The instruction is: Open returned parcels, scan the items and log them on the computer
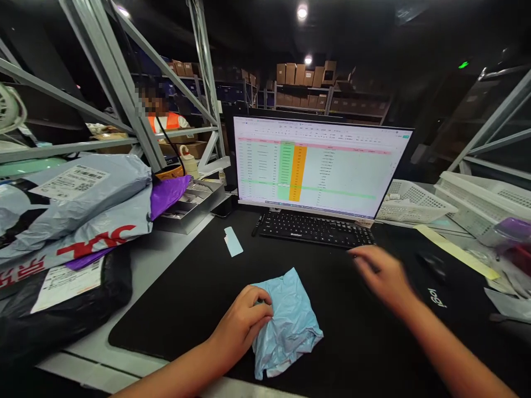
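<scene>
A crumpled light blue plastic mailing bag lies on the black desk mat in front of me. My left hand has its curled fingers closed on the bag's left edge. Over the mat, just in front of the right end of the black keyboard, is my right hand. It holds nothing visible, its fingers are somewhat apart and slightly blurred, and I cannot tell whether it touches a key. Behind the keyboard a monitor displays a spreadsheet with green and orange columns.
Grey, white and black mailing bags are piled at the left, beside a metal tray. A small pale blue slip lies on the mat. At the right are a mouse and white baskets. A person in an orange vest is behind the frame.
</scene>
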Tool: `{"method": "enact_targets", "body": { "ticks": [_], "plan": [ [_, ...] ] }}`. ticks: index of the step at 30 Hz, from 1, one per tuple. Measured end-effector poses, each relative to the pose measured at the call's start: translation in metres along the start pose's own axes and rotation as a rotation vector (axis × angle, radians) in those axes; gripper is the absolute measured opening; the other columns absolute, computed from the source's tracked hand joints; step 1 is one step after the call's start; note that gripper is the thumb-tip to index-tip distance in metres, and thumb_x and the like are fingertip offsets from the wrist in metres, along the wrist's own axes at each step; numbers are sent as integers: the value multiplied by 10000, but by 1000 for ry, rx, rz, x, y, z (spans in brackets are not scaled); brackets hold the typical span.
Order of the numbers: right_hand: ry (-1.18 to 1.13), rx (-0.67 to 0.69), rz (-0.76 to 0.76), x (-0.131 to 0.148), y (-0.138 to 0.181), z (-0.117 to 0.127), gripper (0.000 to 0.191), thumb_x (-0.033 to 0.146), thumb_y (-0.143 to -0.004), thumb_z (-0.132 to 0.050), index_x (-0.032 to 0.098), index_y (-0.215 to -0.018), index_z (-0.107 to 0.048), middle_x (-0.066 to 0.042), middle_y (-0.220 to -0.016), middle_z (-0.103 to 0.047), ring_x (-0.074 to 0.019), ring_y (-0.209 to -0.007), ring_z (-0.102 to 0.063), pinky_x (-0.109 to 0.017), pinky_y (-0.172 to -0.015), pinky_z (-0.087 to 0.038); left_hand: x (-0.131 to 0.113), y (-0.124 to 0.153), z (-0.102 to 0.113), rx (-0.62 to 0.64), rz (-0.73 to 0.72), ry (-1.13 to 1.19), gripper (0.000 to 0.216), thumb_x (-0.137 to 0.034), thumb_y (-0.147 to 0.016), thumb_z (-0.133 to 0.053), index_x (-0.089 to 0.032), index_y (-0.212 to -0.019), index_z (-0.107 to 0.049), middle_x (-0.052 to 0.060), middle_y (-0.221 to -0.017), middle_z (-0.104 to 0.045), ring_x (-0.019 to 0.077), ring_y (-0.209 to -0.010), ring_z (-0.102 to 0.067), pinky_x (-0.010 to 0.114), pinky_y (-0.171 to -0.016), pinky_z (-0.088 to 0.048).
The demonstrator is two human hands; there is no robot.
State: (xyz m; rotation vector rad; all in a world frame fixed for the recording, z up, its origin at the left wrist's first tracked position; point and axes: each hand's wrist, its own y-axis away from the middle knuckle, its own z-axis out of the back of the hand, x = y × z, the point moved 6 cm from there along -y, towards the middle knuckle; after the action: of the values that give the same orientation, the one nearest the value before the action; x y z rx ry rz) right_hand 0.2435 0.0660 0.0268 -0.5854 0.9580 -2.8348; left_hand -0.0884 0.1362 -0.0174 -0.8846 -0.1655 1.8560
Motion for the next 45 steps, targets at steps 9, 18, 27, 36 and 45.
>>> {"method": "enact_targets", "body": {
  "ticks": [9, 18, 27, 36, 45],
  "plan": [
    [-264, 646, 371, 159, 30, -134, 278, 389, -917, -649, 265, -1165, -675, -38, -1099, -628, -186, -1051, -535, -373, -956, -396, 22, 18, -11, 192, 93, 167, 155, -205, -973, -528, -202, -845, -616, 40, -974, -546, 185, -952, -506, 299, -842, -467],
    [-139, 764, 539, 179, 37, -135, 290, 245, -914, -548, 284, -1176, -667, -20, -974, -608, -189, -954, -483, -353, -856, -352, 18, 25, -17, 459, -4, 162, 145, -162, -948, -564, -208, -816, -601, 17, -1095, -544, 167, -1037, -491, 292, -942, -436],
    [-215, 838, 616, 185, 39, -140, 176, 211, -857, -607, 237, -1002, -704, 8, -927, -643, -167, -938, -508, -341, -810, -326, -3, 19, -14, 462, -86, 181, 522, -534, -1009, -419, -177, -646, -531, 36, -974, -555, 180, -939, -497, 318, -863, -435],
    [-209, 702, 644, 182, 27, -128, 191, 338, -738, -647, 202, -669, -531, 5, -800, -551, -161, -799, -432, -343, -749, -343, -5, 21, 4, 326, -291, -10, 612, -760, -718, -660, -171, -586, -565, 56, -977, -570, 195, -891, -475, 334, -823, -434],
    [-152, 515, 587, 139, 13, -81, 355, 362, -995, -482, 179, -693, -453, -22, -757, -482, -167, -792, -411, -352, -724, -354, -20, 28, 52, 47, -401, -360, 485, -532, -790, -771, -170, -601, -509, -9, -944, -635, 152, -833, -499, 334, -782, -400]
  ]
}}
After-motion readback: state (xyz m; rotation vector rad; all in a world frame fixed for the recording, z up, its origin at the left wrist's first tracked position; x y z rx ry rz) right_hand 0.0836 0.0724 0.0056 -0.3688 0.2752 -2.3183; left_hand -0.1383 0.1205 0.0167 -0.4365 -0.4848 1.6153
